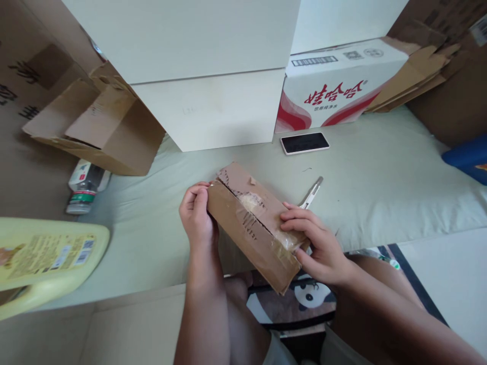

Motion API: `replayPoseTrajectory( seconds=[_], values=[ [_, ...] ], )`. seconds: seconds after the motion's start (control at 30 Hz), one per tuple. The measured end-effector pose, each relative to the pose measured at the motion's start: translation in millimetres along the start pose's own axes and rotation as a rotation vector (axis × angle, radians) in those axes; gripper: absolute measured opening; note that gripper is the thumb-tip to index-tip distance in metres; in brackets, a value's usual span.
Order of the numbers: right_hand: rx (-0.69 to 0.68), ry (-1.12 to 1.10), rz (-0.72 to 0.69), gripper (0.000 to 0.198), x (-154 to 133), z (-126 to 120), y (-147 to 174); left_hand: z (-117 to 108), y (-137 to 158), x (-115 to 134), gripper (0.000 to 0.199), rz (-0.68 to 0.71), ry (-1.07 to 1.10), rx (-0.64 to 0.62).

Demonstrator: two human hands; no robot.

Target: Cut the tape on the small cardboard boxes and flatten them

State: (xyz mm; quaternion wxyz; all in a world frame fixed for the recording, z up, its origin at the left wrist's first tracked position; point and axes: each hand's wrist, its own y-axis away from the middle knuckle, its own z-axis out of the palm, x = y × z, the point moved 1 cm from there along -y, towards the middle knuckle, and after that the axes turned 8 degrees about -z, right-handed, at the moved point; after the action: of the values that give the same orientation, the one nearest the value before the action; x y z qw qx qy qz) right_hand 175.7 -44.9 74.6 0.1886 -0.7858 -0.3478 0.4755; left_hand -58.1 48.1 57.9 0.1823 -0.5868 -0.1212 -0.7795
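A brown cardboard box (239,223) with a slit seam, torn paper and clear tape on top is held tilted over the edge of the cloth-covered surface. My left hand (198,213) grips its far left end, thumb on top. At the right end, my right hand (314,241) has its fingers spread over the top and the thumb at the near edge by the loose tape. Just beyond my right hand lies a utility knife (312,192), its handle partly hidden behind the fingers.
A phone (304,143) lies before a white and red carton (335,91). White boxes (228,109) stand at the back. An open cardboard box (125,132), a plastic bottle (82,185) and a yellow jug (91,243) are on the left. Something blue (467,157) sits far right.
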Motion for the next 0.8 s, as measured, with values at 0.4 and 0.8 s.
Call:
replayPoseTrajectory(
  seconds=[0.4, 0.8],
  values=[
    [0.004, 0.001, -0.002, 0.043, 1.1, 1.1, 1.1, 0.4, -0.1, -0.1, 0.028, 0.01, 0.012, 0.0],
    [0.016, 0.005, -0.002, 0.041, 3.6, 3.0, 4.0, 0.6, 0.8, 0.1, 0.03, 0.01, -0.014, -0.012]
  ],
)
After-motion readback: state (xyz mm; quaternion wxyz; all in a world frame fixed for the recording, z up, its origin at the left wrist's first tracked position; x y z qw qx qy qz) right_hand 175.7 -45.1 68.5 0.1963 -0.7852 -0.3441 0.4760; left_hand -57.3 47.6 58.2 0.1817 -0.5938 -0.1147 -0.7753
